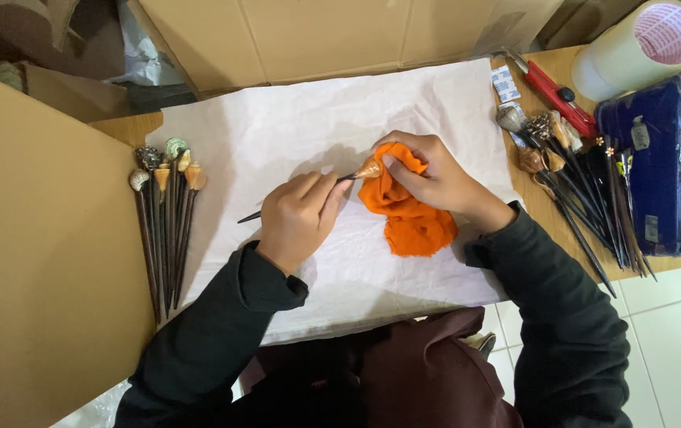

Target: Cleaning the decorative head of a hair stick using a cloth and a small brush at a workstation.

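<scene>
A large flat sheet of brown cardboard (31, 261) fills the left side, standing beside a low wooden table (118, 127). Behind the table, more cardboard box flaps (317, 36) close off the back of the space. A crumpled sheet of white paper (293, 127) covers most of the tabletop.

On the paper's left edge lies a row of dark wooden sticks topped with small shells (168, 222), side by side, shell ends pointing away from the person.

Near the middle, the left hand (297, 218) is curled shut around the shaft of one dark stick (249, 216), thumb and fingers pressed together on it; the thin end pokes out to the left, and the tan cone-shaped shell tip (369, 169) points right. The right hand (428, 174) pinches a bunched orange cloth (404, 210) against that shell tip, fingers folded over the cloth, the rest of which trails down onto the paper. Both arms wear dark sleeves, and a maroon garment (428, 372) shows at the lap.

To the right of the paper, a second heap of shell-topped sticks (586, 198) lies fanned on bare wood. Behind it rest a red-handled cutter (554, 95) and a small blister strip (505, 83). A big roll of clear tape (642, 47) stands at the far right corner, next to a dark blue box (658, 166). White floor tiles (673, 333) show below the table's right edge.
</scene>
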